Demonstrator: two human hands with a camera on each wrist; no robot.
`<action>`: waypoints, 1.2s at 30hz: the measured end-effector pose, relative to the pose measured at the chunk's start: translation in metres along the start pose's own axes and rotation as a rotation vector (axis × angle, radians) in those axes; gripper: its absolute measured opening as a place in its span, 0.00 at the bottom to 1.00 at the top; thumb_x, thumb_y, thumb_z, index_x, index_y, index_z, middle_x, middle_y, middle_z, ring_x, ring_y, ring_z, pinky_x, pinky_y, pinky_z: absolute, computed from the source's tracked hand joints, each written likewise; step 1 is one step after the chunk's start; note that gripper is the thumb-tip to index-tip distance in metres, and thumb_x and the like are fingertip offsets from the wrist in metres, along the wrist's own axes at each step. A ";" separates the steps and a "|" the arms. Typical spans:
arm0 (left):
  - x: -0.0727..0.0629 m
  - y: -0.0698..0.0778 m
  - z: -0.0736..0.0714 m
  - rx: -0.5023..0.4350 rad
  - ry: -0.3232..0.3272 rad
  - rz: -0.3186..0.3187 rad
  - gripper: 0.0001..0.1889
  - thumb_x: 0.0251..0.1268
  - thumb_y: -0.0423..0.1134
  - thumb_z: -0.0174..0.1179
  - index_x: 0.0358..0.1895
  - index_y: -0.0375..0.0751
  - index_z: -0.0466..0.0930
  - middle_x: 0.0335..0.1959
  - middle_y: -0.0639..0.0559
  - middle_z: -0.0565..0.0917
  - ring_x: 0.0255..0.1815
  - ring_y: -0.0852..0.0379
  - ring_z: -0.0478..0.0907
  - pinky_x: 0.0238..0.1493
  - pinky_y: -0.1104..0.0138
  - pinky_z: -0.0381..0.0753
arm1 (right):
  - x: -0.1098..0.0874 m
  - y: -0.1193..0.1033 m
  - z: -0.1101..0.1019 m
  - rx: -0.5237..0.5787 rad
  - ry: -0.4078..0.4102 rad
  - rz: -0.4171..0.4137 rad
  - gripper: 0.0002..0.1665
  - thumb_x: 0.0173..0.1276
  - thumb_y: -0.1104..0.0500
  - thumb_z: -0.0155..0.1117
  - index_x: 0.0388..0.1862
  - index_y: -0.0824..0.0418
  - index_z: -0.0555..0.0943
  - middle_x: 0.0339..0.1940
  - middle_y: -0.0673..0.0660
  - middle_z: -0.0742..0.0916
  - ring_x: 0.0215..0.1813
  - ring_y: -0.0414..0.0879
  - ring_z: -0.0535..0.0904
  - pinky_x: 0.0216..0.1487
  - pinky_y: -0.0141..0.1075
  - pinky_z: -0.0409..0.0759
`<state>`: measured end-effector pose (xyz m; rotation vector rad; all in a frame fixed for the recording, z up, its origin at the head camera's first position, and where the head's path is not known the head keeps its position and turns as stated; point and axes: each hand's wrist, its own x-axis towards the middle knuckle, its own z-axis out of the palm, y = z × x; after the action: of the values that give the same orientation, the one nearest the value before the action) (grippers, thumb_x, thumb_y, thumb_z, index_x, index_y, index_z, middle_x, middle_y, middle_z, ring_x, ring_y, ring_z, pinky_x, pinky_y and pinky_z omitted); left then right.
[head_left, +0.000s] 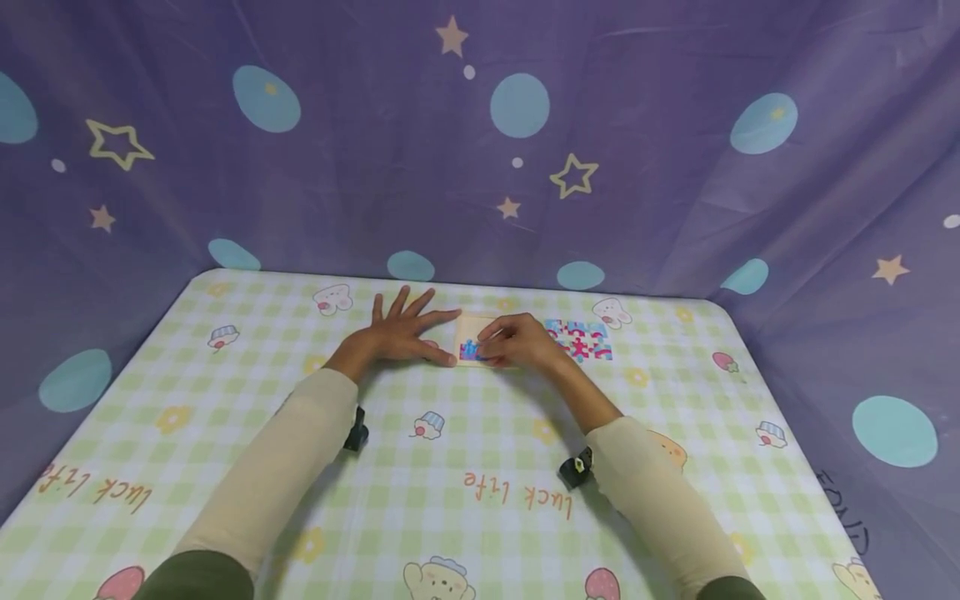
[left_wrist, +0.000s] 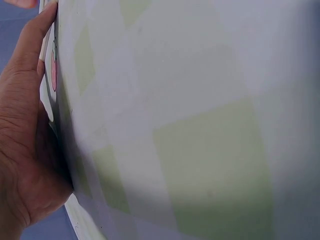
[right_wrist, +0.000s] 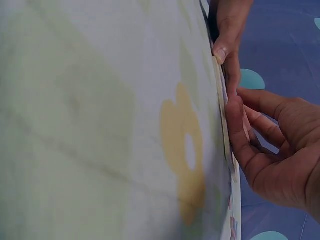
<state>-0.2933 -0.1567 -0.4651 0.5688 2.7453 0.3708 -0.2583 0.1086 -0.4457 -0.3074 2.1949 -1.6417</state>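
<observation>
Table (head_left: 420,517) draped in green-and-white checked cloth (head_left: 262,392), pale puzzle board (head_left: 472,327) lying near the far edge, blue-and-pink puzzle pieces (head_left: 579,347) spread just beside it.

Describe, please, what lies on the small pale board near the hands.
On the board, blue and pink puzzle pieces show at its near left corner. The right hand covers much of its right side, so whatever lies under there cannot be seen.

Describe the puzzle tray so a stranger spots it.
Start from the green-and-white checked tablecloth, then look to its far side. There, with the left hand at its left edge and the right hand over it, lies a flat puzzle tray. Unlike the puzzle pieces spread to its right, it is one pale board, with pieces at its near-left corner.
</observation>
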 end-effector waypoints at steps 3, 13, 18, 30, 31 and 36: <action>-0.006 0.005 -0.004 0.000 0.005 0.019 0.50 0.42 0.86 0.53 0.75 0.86 0.48 0.82 0.55 0.31 0.77 0.38 0.17 0.63 0.33 0.14 | 0.003 0.004 0.001 -0.008 -0.006 0.007 0.15 0.58 0.67 0.75 0.45 0.69 0.85 0.30 0.62 0.88 0.32 0.54 0.87 0.37 0.44 0.86; -0.010 0.008 -0.008 0.015 0.022 0.044 0.49 0.47 0.83 0.53 0.77 0.79 0.50 0.82 0.51 0.34 0.77 0.34 0.20 0.63 0.30 0.17 | 0.003 0.001 0.003 -0.095 -0.014 0.003 0.19 0.53 0.65 0.80 0.45 0.66 0.86 0.27 0.59 0.88 0.26 0.49 0.83 0.33 0.39 0.84; -0.010 0.009 -0.007 0.011 0.016 0.039 0.50 0.47 0.83 0.53 0.77 0.80 0.49 0.82 0.51 0.34 0.77 0.36 0.20 0.63 0.31 0.16 | 0.002 -0.001 0.006 -0.150 0.010 -0.002 0.18 0.53 0.65 0.80 0.43 0.66 0.87 0.24 0.58 0.87 0.23 0.48 0.81 0.30 0.38 0.82; -0.010 0.007 -0.005 0.014 0.031 0.039 0.49 0.46 0.83 0.54 0.76 0.82 0.49 0.82 0.53 0.34 0.78 0.36 0.21 0.62 0.29 0.17 | 0.003 -0.007 0.009 -0.219 -0.001 0.056 0.18 0.53 0.65 0.79 0.43 0.63 0.85 0.23 0.56 0.85 0.23 0.44 0.78 0.29 0.36 0.80; -0.010 0.007 -0.005 0.016 0.032 0.038 0.49 0.46 0.84 0.54 0.76 0.82 0.49 0.82 0.53 0.34 0.78 0.36 0.21 0.62 0.29 0.17 | 0.002 -0.008 0.009 -0.214 -0.003 0.059 0.18 0.53 0.66 0.79 0.44 0.63 0.85 0.23 0.56 0.84 0.23 0.44 0.78 0.29 0.35 0.79; -0.010 0.009 -0.006 0.017 0.029 0.034 0.49 0.45 0.84 0.53 0.75 0.83 0.50 0.82 0.54 0.34 0.78 0.37 0.21 0.63 0.30 0.18 | 0.001 -0.010 0.009 -0.164 -0.021 0.074 0.18 0.54 0.68 0.77 0.45 0.66 0.84 0.22 0.56 0.82 0.23 0.45 0.76 0.31 0.36 0.79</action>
<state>-0.2836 -0.1546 -0.4541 0.6202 2.7724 0.3669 -0.2557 0.0976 -0.4381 -0.2824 2.3011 -1.4173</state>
